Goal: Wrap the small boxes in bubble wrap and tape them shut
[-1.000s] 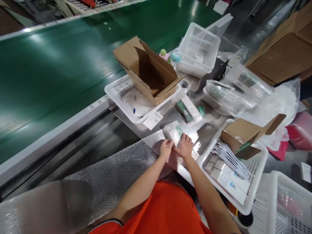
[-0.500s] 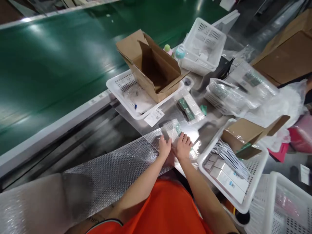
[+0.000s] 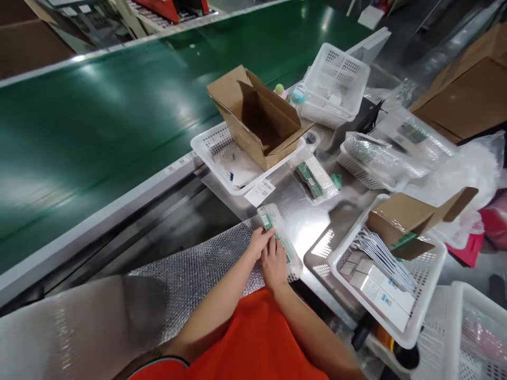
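Bubble wrap sheet (image 3: 198,269) runs across your steel bench (image 3: 304,221), and you've got both hands on the small green-printed packet (image 3: 275,235) at its far end: left hand (image 3: 259,243) pinching the near edge, right hand (image 3: 274,264) pressed flat on top, fingers together.
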The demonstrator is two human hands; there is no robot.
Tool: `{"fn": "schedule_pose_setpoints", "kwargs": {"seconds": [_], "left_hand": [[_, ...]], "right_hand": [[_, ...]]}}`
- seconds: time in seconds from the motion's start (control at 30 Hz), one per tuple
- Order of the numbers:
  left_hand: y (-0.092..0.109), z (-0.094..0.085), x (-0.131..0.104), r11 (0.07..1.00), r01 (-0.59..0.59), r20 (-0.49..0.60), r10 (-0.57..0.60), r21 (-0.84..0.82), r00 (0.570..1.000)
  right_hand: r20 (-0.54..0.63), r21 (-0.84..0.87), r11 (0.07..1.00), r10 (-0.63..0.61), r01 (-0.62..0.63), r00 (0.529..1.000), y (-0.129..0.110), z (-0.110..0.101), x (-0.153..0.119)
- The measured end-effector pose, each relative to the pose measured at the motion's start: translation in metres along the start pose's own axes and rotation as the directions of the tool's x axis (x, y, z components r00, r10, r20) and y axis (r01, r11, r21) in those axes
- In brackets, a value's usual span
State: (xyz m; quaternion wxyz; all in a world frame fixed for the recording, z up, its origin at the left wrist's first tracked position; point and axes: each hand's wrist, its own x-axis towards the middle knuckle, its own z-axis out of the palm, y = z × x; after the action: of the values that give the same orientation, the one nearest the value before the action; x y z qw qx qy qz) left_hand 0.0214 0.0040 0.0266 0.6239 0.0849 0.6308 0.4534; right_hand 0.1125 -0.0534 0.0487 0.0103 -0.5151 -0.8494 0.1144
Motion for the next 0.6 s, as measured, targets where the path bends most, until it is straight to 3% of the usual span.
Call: {"fn": "schedule_pose_setpoints", "kwargs": {"seconds": [0.1,0.17,0.23,0.3,0.33,0.47,0.6], "left_hand": [[-0.001,-0.015,-0.006,0.998,0.042,0.046,-0.04,-0.046,0.998],[-0.005,-0.022,-0.01,0.994,0.068,0.064,-0.063,-0.09,0.996],[-0.011,-0.024,-0.011,0.984,0.094,0.09,-0.081,-0.154,0.993],[-0.016,-0.018,-0.007,0.972,0.104,0.126,-0.078,-0.212,0.989],[-0.018,-0.012,-0.003,0.969,0.094,0.138,-0.064,-0.226,0.988],[-0.019,0.027,0.02,0.98,0.008,0.142,0.021,-0.199,0.99],[-0.018,0.045,0.035,0.99,-0.131,0.057,0.128,0.059,0.99]], "right_hand": [[0.001,0.015,1.0,0.017,-0.017,1.0,0.009,-0.023,0.01],[0.052,0.026,0.978,0.207,-0.208,0.977,0.021,-0.035,0.019],[0.227,0.062,0.916,0.374,-0.396,0.899,0.035,-0.043,0.029],[0.393,0.095,0.88,0.397,-0.466,0.83,0.05,-0.047,0.037],[0.418,0.098,0.877,0.392,-0.47,0.82,0.057,-0.049,0.04],[0.302,0.008,0.855,0.492,-0.518,0.817,0.082,-0.052,0.05],[0.219,-0.053,0.839,0.538,-0.541,0.814,0.093,-0.047,0.054]]}}
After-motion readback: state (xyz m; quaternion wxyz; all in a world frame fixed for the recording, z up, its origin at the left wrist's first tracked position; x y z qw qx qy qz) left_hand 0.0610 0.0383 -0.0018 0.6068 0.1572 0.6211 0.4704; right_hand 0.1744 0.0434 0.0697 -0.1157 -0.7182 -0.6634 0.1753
